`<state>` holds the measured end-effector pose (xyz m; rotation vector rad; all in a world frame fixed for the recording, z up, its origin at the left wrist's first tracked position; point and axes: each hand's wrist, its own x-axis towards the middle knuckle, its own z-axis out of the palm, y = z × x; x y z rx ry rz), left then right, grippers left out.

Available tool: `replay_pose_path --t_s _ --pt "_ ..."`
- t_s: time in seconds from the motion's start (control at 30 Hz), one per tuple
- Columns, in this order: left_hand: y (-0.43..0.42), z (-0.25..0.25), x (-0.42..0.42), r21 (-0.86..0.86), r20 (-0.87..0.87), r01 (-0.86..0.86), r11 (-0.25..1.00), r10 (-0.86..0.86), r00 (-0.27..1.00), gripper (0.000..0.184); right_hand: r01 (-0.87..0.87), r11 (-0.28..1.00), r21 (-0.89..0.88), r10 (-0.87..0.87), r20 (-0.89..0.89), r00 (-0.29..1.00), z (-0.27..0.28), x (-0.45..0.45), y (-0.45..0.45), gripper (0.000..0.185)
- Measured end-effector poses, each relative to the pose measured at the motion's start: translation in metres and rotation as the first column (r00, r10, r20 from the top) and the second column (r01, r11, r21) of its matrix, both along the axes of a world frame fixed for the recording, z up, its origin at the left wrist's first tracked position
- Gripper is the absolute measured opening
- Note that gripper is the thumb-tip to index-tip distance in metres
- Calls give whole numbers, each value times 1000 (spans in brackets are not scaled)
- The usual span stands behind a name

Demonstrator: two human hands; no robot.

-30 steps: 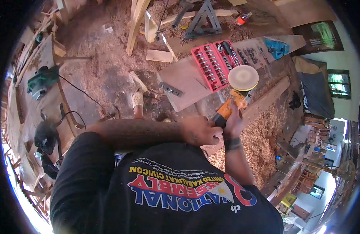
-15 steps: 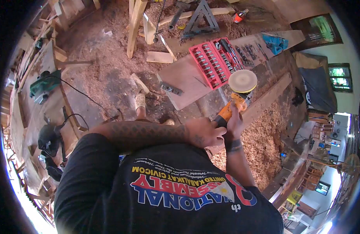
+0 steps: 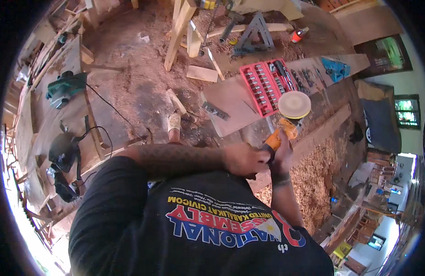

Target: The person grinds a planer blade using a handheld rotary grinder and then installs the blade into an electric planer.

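Observation:
A yellow-orange disc sander (image 3: 272, 140) with a round, pale sanding pad (image 3: 294, 105) is held in front of my torso, its pad end pointing up and away. My right hand (image 3: 282, 154) is closed around the sander's body from the right side. At the black rear end of the tool is my left hand (image 3: 245, 158), fingers curled in against it; motion blurs this hand, and part of its grip is hidden. Beyond the pad, an open red socket set case (image 3: 262, 87) rests on a wooden board (image 3: 226, 103).
Pliers-like tools and a blue tool (image 3: 335, 69) lie farther along the board. A grey triangular stand (image 3: 255, 37) and a red-labelled bottle (image 3: 299, 34) are at the back. On the left are a green power tool (image 3: 63, 89) and a black bag (image 3: 63, 152). Wood shavings (image 3: 314, 179) cover the ground at right.
The view has shifted, so the surroundings appear farther right and slightly lower. Both hands stay at the sander; my left hand is now blurred by motion at its rear end.

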<state>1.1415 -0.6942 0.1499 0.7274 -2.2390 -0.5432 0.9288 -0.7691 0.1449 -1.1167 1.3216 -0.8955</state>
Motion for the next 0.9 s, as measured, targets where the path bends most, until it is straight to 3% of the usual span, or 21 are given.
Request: replay_pose_path --t_s 0.07,0.1,0.13,0.17,0.23,0.27,0.3,0.4,0.43,0.53,0.57,0.67,0.7,0.8,0.83,0.87,0.9 --pt "0 1 14 233 -137 -168 958 204 969 51 -1 1000 -6 2 86 996 -10 1 -10 46" --pt "-3 -3 17 454 -126 -167 875 249 960 55 61 992 106 -77 156 985 7 15 -12 45" --pt "-6 -10 18 651 -108 -154 743 292 950 58 113 968 225 -162 214 963 16 26 -14 45" --pt "-9 -18 19 813 -84 -130 568 334 939 62 134 974 183 -176 242 954 -18 16 -27 40" --pt "-17 -21 25 962 -264 234 139 270 926 61 49 978 200 -103 268 958 16 42 -25 36" --pt "-18 -24 33 913 -356 397 -95 291 888 60 -9 977 214 -55 290 955 26 58 -21 34" --pt "-16 -28 39 847 -435 509 -154 350 830 53 -94 986 141 78 114 990 3 53 -31 32" --pt "-4 -26 47 747 -584 665 27 505 635 50 -176 960 219 121 244 962 41 111 -21 45" --pt "-3 -29 48 724 -638 679 118 488 596 44 -215 956 200 165 241 957 38 118 -26 44" --pt "13 -10 71 879 -464 416 231 611 641 38 -399 899 182 334 305 892 29 143 -39 39" --pt "18 -22 74 820 -551 490 296 636 540 35 -412 902 129 363 289 886 -14 138 -59 48" --pt "34 -29 108 861 -499 380 337 698 513 39 -587 810 15 546 347 762 -7 160 -51 57" --pt "43 -8 122 886 -462 276 373 754 467 36 -695 718 -28 678 252 690 13 166 -48 58" --pt "65 -1 165 962 -272 105 251 862 427 33 -817 577 20 817 -36 576 -6 160 -66 44" --pt "70 -21 174 949 -313 131 285 893 325 30 -798 603 -22 782 -185 596 -12 159 -64 30" --pt "74 -60 186 934 -351 151 324 911 217 26 -811 582 -63 752 -338 566 -12 158 -63 30" --pt "80 -110 203 964 -222 -94 251 944 244 26 -824 557 -103 697 -482 531 -12 156 -61 31"
